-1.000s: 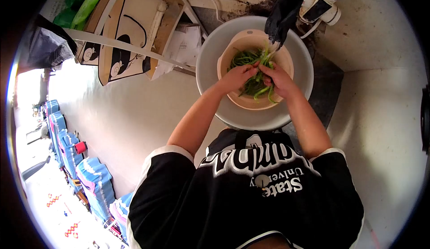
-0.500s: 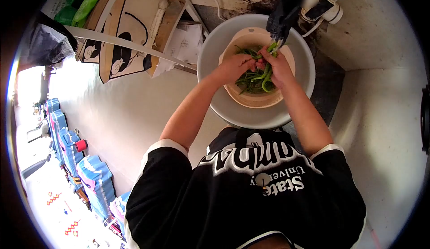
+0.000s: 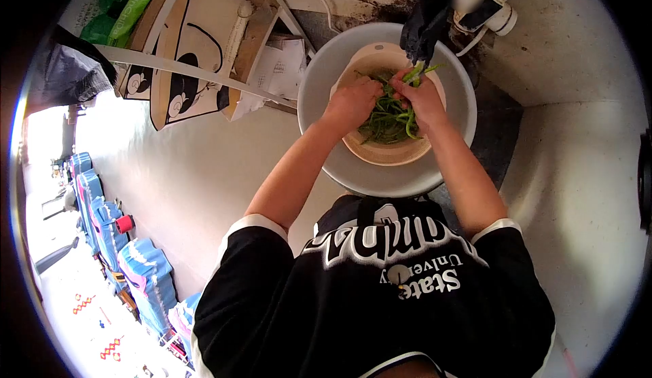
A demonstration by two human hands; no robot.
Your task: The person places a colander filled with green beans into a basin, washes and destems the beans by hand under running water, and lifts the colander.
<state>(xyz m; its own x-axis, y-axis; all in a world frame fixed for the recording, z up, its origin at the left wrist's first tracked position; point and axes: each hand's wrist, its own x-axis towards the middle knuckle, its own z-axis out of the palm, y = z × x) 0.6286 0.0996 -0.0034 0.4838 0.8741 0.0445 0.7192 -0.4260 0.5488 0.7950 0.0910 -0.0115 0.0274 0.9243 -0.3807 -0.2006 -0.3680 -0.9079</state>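
Observation:
Long green chili peppers (image 3: 388, 125) lie heaped in a peach-coloured strainer (image 3: 380, 154), which sits inside a big grey basin (image 3: 319, 133). My right hand (image 3: 422, 98) is closed around a few of the peppers at the strainer's right side, their ends poking out past the fingers. Water from the spout wrapped in black plastic (image 3: 428, 21) falls onto these ends. On the left side of the heap my left hand (image 3: 354, 103) has its fingers curled down among the peppers. Its fingertips are hidden, so what it holds cannot be made out.
A white water fitting (image 3: 501, 19) with a hose is on the wall at upper right. Left of the basin stands a shelf frame (image 3: 197, 72) with cartoon-printed boxes and papers (image 3: 282, 65). Blue-covered chairs (image 3: 146, 269) line the far left.
My hands have drawn apart slightly, the left moving left from the right. The peppers in my right hand now stick out farther to the upper right.

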